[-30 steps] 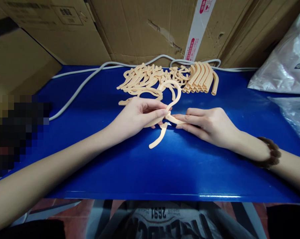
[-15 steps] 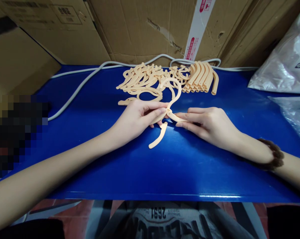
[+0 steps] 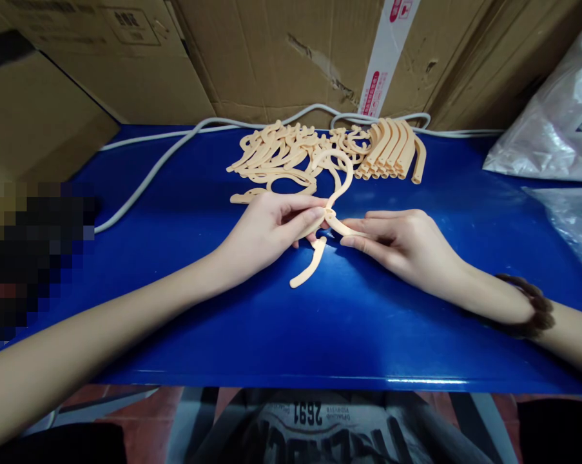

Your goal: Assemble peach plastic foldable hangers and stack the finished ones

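Note:
Over the middle of the blue table, both hands grip a beige plastic folding hanger, whose large curved hook points away from me. My left hand pinches its left arm close to the joint, thumb on top. The fingers of my right hand are closed around the outer part of the right arm, hiding its end. Just below my left fingertips is a short curved beige piece; whether it touches those fingers I cannot tell.
Behind the hands lies a heap of beige hanger parts. Beside it are stacked curved tubes. A white cable runs along the back, before cardboard boxes. Plastic bags rest at the right.
Both hands keep the same grip on the hanger. The whole view has shifted very slightly; nothing was let go or picked up.

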The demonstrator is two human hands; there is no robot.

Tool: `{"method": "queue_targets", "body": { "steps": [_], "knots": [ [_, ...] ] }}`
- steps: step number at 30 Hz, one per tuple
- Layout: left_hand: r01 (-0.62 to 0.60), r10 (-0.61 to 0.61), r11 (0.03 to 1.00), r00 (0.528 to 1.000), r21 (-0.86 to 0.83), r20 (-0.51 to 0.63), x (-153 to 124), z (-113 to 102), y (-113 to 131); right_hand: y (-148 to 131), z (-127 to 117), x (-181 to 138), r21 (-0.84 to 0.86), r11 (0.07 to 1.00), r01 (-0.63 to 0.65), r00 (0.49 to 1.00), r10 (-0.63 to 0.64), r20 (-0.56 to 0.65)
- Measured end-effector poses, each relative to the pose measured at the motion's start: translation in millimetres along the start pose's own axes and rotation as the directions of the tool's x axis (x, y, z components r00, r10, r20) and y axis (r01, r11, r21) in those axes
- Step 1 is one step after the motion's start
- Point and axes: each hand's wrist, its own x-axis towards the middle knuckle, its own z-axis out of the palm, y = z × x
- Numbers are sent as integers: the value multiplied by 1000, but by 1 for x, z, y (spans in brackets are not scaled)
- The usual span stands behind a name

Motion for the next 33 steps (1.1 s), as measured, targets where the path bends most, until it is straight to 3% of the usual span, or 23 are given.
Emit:
{"method": "queue_targets", "body": {
  "steps": [6, 15, 22, 27, 33],
  "knots": [
    [-10, 10, 1000, 1000, 3, 21, 2, -1, 5, 0, 0, -1, -14, 1000, -1, 1000, 0, -19],
    [24, -23, 1000, 999, -10, 26, 2, -3, 10, 0, 0, 2, 117, 992, -34, 999, 37, -17],
    [8, -9, 1000, 999, 18, 50, 2, -1, 5, 2, -2, 4, 58, 998, 8, 1000, -8, -14],
    [-152, 141, 954, 988, 258, 59, -1, -3, -2, 2, -1, 2, -23, 999, 28, 999, -29, -33],
    [-325, 312, 718, 941, 615, 131, -5, -6, -5, 5, 0, 1, -73, 995, 67, 997, -70, -38]
  ]
}}
